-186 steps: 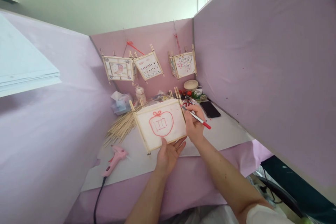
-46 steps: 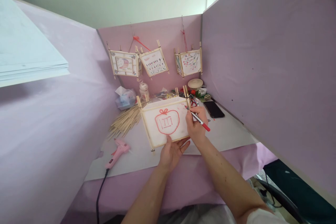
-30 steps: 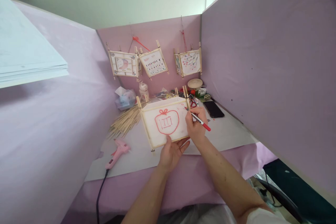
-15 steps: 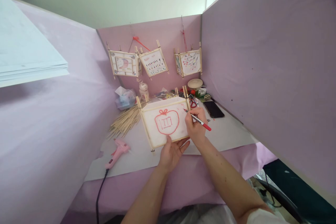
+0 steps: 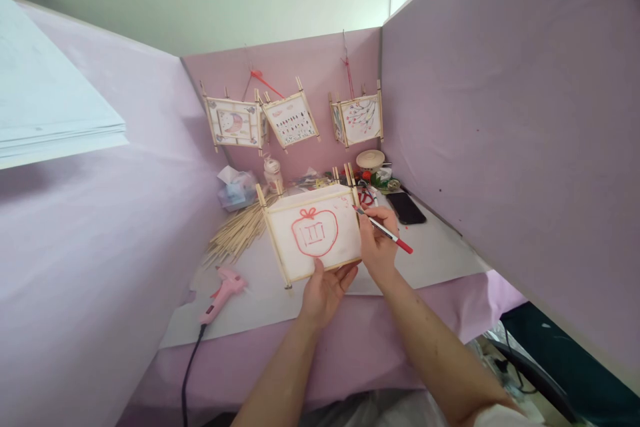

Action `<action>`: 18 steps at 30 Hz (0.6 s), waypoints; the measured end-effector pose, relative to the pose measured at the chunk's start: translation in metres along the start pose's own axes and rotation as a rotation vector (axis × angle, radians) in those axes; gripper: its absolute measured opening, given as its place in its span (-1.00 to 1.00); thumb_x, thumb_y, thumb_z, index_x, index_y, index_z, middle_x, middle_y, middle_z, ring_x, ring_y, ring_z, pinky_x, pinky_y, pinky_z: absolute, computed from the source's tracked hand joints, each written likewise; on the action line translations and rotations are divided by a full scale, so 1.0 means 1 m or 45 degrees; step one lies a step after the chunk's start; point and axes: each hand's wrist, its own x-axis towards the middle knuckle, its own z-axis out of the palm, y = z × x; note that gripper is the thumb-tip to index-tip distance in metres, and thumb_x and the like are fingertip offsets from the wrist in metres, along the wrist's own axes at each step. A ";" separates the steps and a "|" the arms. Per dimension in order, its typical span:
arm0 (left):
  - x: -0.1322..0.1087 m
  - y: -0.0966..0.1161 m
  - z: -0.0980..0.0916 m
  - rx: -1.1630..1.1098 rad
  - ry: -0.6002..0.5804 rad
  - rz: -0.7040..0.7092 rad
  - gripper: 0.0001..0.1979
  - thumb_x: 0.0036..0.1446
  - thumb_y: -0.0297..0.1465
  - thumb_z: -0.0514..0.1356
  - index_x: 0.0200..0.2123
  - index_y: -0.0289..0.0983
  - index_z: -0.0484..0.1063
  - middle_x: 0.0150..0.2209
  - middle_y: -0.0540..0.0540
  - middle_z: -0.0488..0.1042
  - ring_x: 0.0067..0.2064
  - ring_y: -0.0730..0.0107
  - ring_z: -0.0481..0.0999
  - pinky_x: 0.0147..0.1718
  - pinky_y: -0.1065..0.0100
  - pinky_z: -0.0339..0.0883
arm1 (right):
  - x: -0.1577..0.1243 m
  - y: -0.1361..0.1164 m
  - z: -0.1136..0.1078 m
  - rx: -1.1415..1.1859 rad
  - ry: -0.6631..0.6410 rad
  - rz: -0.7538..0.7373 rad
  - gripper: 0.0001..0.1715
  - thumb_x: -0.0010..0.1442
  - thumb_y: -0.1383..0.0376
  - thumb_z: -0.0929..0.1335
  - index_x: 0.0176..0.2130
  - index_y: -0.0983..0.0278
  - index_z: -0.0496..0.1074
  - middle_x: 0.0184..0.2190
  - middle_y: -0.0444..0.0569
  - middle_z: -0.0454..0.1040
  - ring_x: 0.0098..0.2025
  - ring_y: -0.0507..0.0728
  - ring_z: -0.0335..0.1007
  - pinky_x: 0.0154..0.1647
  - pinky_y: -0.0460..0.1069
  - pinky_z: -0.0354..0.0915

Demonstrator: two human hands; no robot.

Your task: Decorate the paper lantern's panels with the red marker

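A paper lantern [image 5: 280,240] with a wooden-stick frame is tilted toward me above the table. Its front panel bears a red outline of a round, bow-topped shape with line marks inside, plus small red marks at the upper right. My left hand [image 5: 325,290] supports the lantern's bottom edge, thumb on the front and fingers beneath. In my right hand [image 5: 379,240] is a red marker [image 5: 390,233], pinched like a pen. The marker's tip is close to the panel's upper right edge; whether it touches I cannot tell.
On the left lie a pink glue gun [image 5: 223,293] with a black cord and a bundle of wooden sticks [image 5: 240,233]. Behind are a tissue pack [image 5: 237,190] and a pale figurine [image 5: 273,172]. A phone [image 5: 406,207] lies right. Several finished-looking lanterns [image 5: 356,121] hang at the back.
My right hand and the marker have shifted slightly right, from the panel's upper right part to its edge. More small red marks show there. The left hand keeps its hold.
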 end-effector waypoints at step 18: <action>0.000 -0.006 0.005 0.064 -0.017 0.040 -0.44 0.17 -0.05 0.05 0.17 -0.16 0.24 0.23 -0.17 0.25 0.25 0.14 0.19 0.19 0.11 0.08 | -0.010 0.005 0.016 0.024 0.019 0.205 -0.87 0.21 0.23 0.27 -0.25 0.25 0.28 -0.33 -0.12 0.31 -0.32 0.01 0.30 -0.26 -0.04 0.28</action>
